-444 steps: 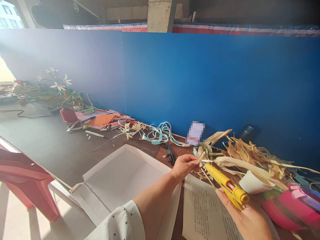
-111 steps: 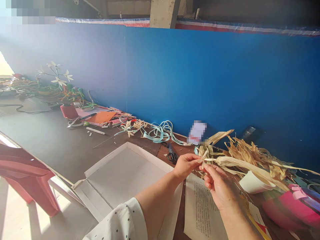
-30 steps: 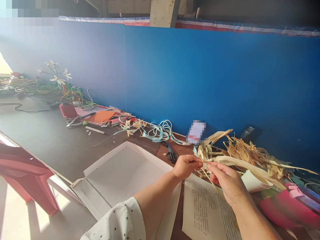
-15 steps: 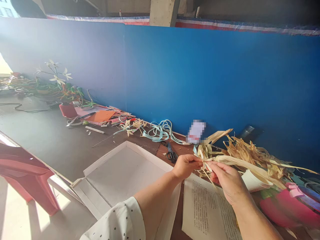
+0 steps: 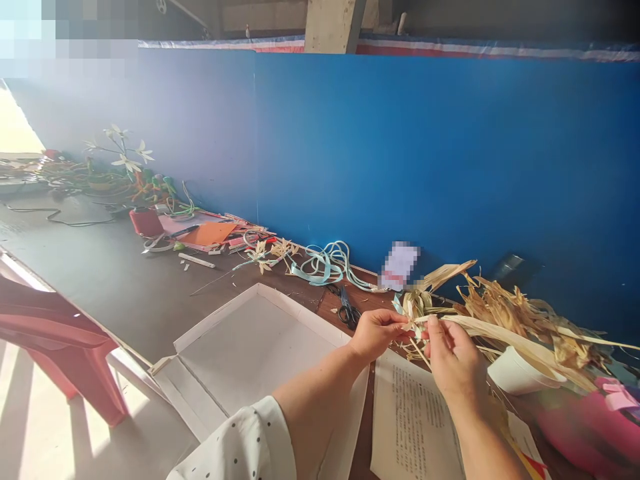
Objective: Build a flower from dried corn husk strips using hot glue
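Note:
My left hand point(image 5: 379, 335) pinches the near end of a pale dried corn husk piece point(image 5: 414, 312) between thumb and fingers. Close beside it, my right hand point(image 5: 454, 357) is closed with its thumb and fingers on a strip of the same husk, and the fingertips of both hands almost meet. Part of the piece is hidden by the fingers. A heap of dried corn husks point(image 5: 505, 310) lies just beyond my right hand, one long strip reaching over a white cup point(image 5: 523, 375). Black scissors point(image 5: 346, 312) rest left of the husk piece.
An open white cardboard box lid point(image 5: 240, 350) lies left of a printed sheet point(image 5: 407, 420). Along the blue partition point(image 5: 400, 147) are light blue cord point(image 5: 325, 263), husk flowers point(image 5: 260, 257), orange paper point(image 5: 213, 233) and a red thread spool point(image 5: 146, 222). A red plastic chair point(image 5: 60, 360) stands at left.
My right hand has turned more upright, its thumb now raised along the husk strip. My left hand keeps its pinch. The whole view has shifted slightly, moving the scene a little to the right.

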A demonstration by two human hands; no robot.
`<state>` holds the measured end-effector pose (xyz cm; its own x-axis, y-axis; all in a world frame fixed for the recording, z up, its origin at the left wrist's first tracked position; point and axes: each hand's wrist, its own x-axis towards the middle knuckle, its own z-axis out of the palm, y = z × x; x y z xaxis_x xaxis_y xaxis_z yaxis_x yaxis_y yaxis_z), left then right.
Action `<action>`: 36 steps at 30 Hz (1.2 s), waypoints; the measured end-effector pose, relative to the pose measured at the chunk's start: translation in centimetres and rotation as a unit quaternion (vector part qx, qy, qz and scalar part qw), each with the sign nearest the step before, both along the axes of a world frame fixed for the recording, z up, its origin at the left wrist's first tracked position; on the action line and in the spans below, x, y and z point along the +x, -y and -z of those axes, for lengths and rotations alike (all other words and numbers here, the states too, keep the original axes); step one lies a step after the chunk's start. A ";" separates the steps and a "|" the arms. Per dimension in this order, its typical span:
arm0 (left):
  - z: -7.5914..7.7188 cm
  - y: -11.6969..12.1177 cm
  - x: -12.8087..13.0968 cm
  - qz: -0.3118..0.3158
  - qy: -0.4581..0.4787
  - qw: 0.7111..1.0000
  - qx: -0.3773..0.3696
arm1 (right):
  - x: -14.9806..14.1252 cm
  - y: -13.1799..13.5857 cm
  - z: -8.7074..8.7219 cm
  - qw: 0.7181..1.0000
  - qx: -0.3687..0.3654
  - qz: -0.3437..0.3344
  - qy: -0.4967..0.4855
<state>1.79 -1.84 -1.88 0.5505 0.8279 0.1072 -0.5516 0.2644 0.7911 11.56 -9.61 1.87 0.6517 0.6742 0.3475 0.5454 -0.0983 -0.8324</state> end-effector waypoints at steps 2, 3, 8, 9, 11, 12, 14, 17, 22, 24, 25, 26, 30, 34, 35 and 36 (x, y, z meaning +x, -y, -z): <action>-0.2 0.1 -0.2 0.012 -0.002 1.000 -0.004 | -0.1 -0.1 0.2 0.998 0.058 0.005 0.029; -0.3 0.1 -0.3 0.019 -0.005 1.000 -0.005 | -0.2 -0.2 0.4 0.995 0.094 0.004 0.024; -0.4 0.0 -0.7 0.035 -0.020 0.999 0.006 | 0.3 -0.2 1.8 0.981 0.178 -0.019 -0.074; -0.4 0.0 -0.7 0.032 -0.023 0.999 0.010 | 0.5 -0.2 2.2 0.982 0.165 -0.034 -0.081; -0.4 0.0 -0.8 0.022 -0.032 0.999 0.017 | 0.8 -0.1 2.8 0.984 0.136 -0.073 -0.084; -0.5 0.0 -0.9 0.015 -0.034 0.999 0.021 | 0.9 0.0 3.1 0.985 0.126 -0.088 -0.081; -0.6 0.1 -1.0 0.004 -0.040 0.999 0.029 | 0.9 0.0 3.5 0.985 0.117 -0.105 -0.074; -0.7 0.3 -1.2 -0.003 -0.051 0.998 0.041 | 0.4 0.0 3.7 0.984 0.117 -0.119 -0.063; -0.2 0.2 -0.8 -0.010 -0.044 0.997 0.055 | -0.2 0.0 3.9 0.991 0.105 -0.070 0.047; 0.0 0.1 -0.6 -0.020 -0.046 0.997 0.064 | -0.1 -0.1 4.0 0.986 0.122 -0.054 0.102; 0.0 0.1 -0.5 -0.026 -0.049 0.996 0.070 | -0.1 -0.1 4.1 0.983 0.133 -0.050 0.120; 0.1 0.1 -0.4 -0.030 -0.051 0.995 0.076 | 0.0 -0.2 4.2 0.980 0.140 -0.045 0.132; 0.3 0.2 -0.2 -0.045 -0.069 0.990 0.116 | 0.4 -0.2 4.4 0.980 0.135 -0.029 0.140; 0.7 0.4 -0.2 -0.063 -0.082 0.976 0.192 | 0.5 0.0 4.2 0.986 0.119 -0.014 0.117; 0.7 0.5 -0.3 -0.068 -0.088 0.971 0.212 | 0.6 0.1 4.1 0.987 0.116 -0.012 0.113; 0.7 0.5 -0.3 -0.075 -0.097 0.965 0.231 | 0.6 0.1 4.0 0.987 0.114 -0.011 0.109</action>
<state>1.46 -2.38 -2.53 0.4757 0.7880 0.3909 -0.3862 -0.2122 0.8977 12.13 -9.72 -2.10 0.5303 0.5758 0.6223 0.7147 0.0912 -0.6935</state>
